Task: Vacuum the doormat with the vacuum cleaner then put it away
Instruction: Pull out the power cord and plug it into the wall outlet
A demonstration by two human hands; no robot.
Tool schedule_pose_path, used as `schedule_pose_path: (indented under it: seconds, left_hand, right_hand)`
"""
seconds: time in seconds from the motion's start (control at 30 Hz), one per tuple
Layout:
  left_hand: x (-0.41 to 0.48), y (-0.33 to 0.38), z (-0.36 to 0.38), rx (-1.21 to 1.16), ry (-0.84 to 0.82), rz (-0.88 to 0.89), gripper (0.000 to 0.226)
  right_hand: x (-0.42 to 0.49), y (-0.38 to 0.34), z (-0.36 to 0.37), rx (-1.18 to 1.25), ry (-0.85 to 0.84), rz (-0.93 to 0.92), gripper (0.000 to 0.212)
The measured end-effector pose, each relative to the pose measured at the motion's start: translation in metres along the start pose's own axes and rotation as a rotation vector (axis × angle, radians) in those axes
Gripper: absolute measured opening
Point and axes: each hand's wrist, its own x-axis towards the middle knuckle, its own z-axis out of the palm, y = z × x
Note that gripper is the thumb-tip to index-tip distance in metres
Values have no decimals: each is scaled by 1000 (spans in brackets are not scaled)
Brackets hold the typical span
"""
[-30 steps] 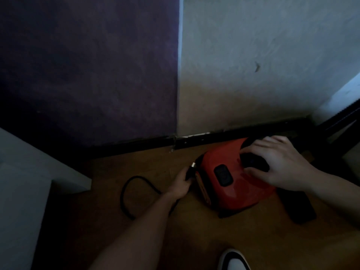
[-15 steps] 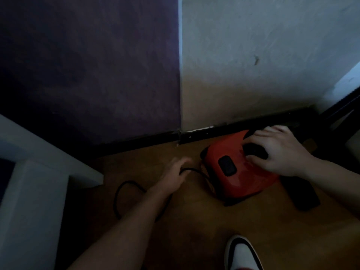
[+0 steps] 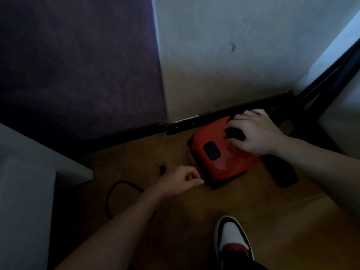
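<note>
A red canister vacuum cleaner (image 3: 220, 162) sits on the wooden floor against the black skirting board. My right hand (image 3: 255, 133) lies on its top, fingers and thumb curled round the black handle there. My left hand (image 3: 181, 182) hovers just left of the vacuum's rear end, fingertips pinched together on the black power cord (image 3: 115, 190). The cord loops over the floor to the left and passes under my wrist. A small dark plug (image 3: 162, 169) lies beside the hand. No doormat is in view.
A white cabinet corner (image 3: 39, 172) juts in from the left. The black ribbed hose (image 3: 331, 75) leans in the right corner, and a black part (image 3: 282, 172) lies right of the vacuum. My white and black shoe (image 3: 231, 240) stands below it.
My left hand has drawn back from the vacuum's rear, down and to the left. The right hand stays on the handle. The view has shifted left.
</note>
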Motion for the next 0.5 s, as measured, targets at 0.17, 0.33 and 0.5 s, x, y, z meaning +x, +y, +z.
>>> schedule_pose_path:
  seconds: [0.17, 0.33, 0.5]
  left_hand:
    - [4, -13, 34, -221, -128, -191, 13]
    - [17, -23, 52, -330, -179, -326, 24]
    - [25, -37, 62, -504, -92, -534, 17]
  right_hand:
    - [-1, -2, -2, 9, -19, 7, 70]
    - [-2, 0, 0, 14, -34, 0, 63]
    - [-3, 2, 0, 28, -23, -18, 61]
